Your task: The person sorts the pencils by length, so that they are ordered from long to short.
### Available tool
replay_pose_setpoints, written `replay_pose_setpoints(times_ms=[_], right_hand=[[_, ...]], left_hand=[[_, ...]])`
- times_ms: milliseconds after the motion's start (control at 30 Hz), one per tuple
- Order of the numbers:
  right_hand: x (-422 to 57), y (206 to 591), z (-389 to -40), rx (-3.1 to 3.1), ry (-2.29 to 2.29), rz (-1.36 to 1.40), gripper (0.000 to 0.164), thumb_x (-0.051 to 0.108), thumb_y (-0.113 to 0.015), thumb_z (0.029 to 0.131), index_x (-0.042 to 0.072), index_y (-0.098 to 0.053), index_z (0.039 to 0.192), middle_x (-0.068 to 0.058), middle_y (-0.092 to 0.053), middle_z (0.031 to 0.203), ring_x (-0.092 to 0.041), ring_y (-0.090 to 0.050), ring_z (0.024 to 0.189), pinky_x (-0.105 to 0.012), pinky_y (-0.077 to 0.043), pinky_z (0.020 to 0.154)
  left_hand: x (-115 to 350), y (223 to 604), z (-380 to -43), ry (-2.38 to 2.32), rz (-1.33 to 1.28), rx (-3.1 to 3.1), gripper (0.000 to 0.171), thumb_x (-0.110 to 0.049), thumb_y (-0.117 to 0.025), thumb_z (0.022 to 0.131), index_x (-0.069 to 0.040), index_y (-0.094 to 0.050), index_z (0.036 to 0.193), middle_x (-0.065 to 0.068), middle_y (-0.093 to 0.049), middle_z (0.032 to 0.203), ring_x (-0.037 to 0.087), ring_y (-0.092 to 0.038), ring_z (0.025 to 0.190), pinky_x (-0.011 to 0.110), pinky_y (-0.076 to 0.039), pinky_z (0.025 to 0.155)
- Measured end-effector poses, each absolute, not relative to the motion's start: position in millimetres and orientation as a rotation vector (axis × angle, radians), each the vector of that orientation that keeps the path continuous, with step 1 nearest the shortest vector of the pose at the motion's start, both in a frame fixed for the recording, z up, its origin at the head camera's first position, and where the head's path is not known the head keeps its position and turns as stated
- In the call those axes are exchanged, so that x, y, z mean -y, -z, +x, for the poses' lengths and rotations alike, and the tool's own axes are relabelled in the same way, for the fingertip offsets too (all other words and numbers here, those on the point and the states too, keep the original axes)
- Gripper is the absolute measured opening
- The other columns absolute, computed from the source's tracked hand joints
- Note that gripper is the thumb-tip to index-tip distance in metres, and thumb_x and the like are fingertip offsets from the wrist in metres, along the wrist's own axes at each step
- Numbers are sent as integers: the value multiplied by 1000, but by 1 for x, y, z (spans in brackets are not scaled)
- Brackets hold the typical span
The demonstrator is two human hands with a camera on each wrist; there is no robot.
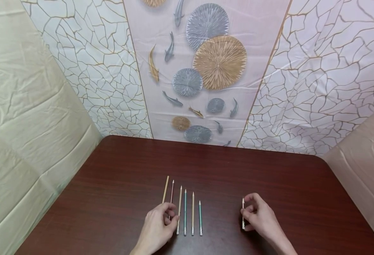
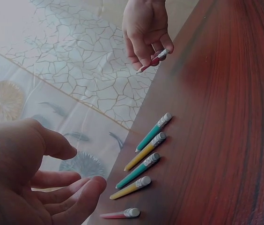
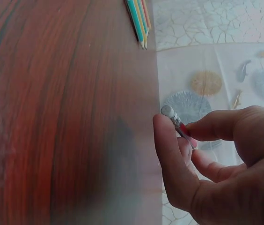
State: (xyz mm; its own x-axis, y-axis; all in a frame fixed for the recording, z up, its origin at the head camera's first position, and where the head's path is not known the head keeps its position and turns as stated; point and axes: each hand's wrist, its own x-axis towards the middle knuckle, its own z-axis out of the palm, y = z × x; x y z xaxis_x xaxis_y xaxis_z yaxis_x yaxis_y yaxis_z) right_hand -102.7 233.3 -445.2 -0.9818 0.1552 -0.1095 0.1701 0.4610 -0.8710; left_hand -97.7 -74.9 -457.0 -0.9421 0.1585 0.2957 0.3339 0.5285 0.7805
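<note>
My right hand (image 1: 263, 216) pinches a short red pencil (image 3: 183, 128) between thumb and fingers, its white eraser end showing at the fingertips. To the left, several pencils lie side by side in a row on the table. Among them are a short green pencil (image 1: 200, 219), a yellow pencil (image 1: 193, 214), a longer green pencil (image 1: 185, 212) and a red pencil (image 1: 172, 193). Leftmost is a long yellow pencil (image 1: 165, 189). My left hand (image 1: 157, 224) overlaps the lower parts of the leftmost pencils. In the left wrist view its fingers are loosely bent with nothing between them.
The dark reddish-brown wooden table (image 1: 126, 166) has rounded far corners. Behind it hangs a patterned cloth (image 1: 110, 71) with fish and round leaf shapes. Pale cloths (image 1: 24, 106) flank both sides. A stretch of tabletop separates the pencil row from my right hand.
</note>
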Motion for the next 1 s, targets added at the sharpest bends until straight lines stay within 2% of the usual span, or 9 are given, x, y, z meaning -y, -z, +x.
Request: replay_pose_setpoints(times_ms=[1000], right_hand=[[-198,451,-105,-2581,1715,241,33,-13,-68,82,2,-54,108,-8,-56,73,-24,-61,57,-36,-55,47]], left_hand=[[76,459,-98,1385,-419,2568,17,-2,-73,81,-2,-68,97,-6,-62,80,-2,-56,60,22,-50,58]])
